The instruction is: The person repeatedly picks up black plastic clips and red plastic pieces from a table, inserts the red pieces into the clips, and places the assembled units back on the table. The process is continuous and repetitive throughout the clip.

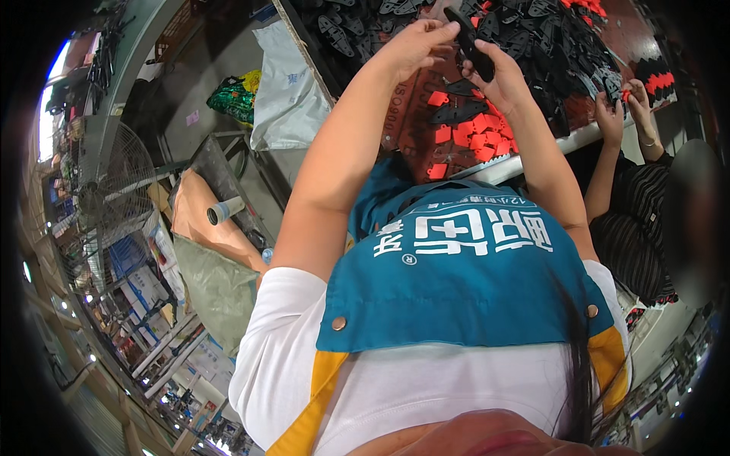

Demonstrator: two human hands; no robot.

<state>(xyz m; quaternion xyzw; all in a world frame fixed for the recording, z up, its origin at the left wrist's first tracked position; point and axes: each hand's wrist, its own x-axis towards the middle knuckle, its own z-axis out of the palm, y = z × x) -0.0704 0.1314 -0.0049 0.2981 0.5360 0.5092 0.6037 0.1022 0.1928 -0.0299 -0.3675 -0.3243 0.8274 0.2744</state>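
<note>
My right hand (pixel 500 76) is closed around a long black plastic piece (pixel 473 49) with rounded ends, held tilted above the work table. My left hand (pixel 423 47) is beside its upper end, the fingers loosely curled and apart, one fingertip at or very near the piece. Whether it touches cannot be made out. Below my hands lie several small red plastic tabs (pixel 477 137) near the table's front edge. Flat black plastic parts (pixel 458 112) lie among them. Beyond is a large heap of similar black parts (pixel 532 45), with more red tabs scattered in it.
At the right, a person in a dark striped top (pixel 631 228) handles a small red piece at the same table. A white sack (pixel 283 91) stands by the table's left side, near a green bag (pixel 232 99). A large fan (pixel 99 178) is farther left.
</note>
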